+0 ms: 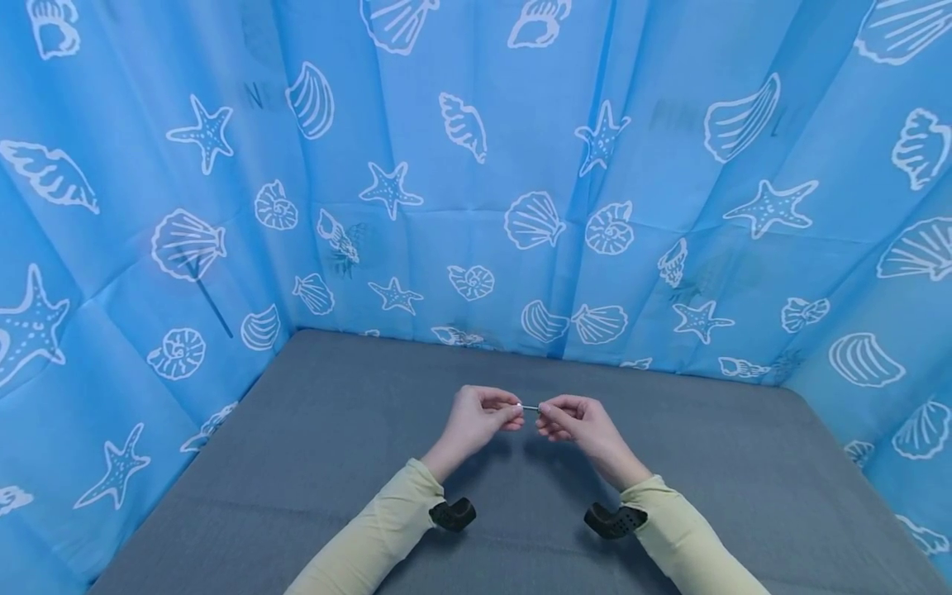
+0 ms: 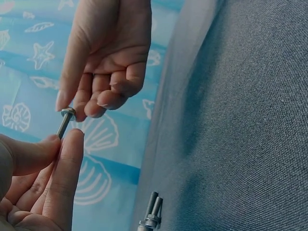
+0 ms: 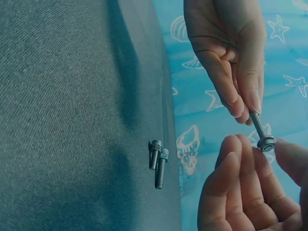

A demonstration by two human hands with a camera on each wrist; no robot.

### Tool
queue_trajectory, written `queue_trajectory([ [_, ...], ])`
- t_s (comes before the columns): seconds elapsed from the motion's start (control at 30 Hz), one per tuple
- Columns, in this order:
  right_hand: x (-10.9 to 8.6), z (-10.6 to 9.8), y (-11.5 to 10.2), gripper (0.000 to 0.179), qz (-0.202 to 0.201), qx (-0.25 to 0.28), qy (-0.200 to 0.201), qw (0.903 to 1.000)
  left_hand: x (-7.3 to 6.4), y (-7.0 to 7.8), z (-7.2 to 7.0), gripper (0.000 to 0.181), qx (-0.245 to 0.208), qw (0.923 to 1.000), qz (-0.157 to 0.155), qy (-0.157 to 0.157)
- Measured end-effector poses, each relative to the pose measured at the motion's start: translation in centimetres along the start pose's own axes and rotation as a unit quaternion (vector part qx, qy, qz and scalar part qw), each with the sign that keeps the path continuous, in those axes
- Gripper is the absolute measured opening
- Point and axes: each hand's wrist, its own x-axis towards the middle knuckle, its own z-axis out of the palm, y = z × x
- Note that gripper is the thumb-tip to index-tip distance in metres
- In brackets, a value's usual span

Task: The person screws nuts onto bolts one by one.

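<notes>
A small metal bolt [image 1: 530, 407] is held level between both hands, above the grey table. My left hand [image 1: 482, 415] pinches its threaded shank between thumb and fingertips; in the left wrist view this hand [image 2: 41, 175] comes in from the lower left. At the other end is a wider, ringed part [image 3: 266, 143], which the thumb and fingertips of my right hand [image 1: 583, 423] pinch. Two more bolts [image 3: 160, 168] lie side by side on the table, each with a thicker end. They do not show in the head view.
A grey cloth-covered table [image 1: 357, 397] spreads under both forearms. Blue curtains [image 1: 476, 231] with white shells and starfish stand close behind it and along both sides. A black wrist device [image 1: 454, 514] sits under the left sleeve, and another [image 1: 616, 521] under the right.
</notes>
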Motion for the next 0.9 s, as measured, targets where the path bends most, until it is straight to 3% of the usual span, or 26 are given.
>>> queue_trajectory([
  [0.3, -0.14, -0.21, 0.34, 0.039, -0.031, 0.053, -0.032, 0.9976, -0.12, 0.20, -0.28, 0.017, -0.008, 1.0000, 0.000, 0.001],
  [0.6, 0.21, 0.38, 0.47, 0.040, -0.009, 0.003, -0.003, 0.9999, -0.09, 0.15, -0.27, 0.018, -0.014, 0.9999, -0.005, 0.002],
  [0.73, 0.15, 0.35, 0.45, 0.041, -0.006, 0.029, 0.003, 0.9996, 0.07, -0.08, -0.32, 0.019, -0.021, 0.9998, -0.002, 0.002],
  [0.9, -0.06, 0.13, 0.43, 0.034, -0.033, 0.059, -0.020, 0.9975, 0.09, -0.08, -0.37, 0.019, -0.021, 0.9998, 0.003, 0.002],
])
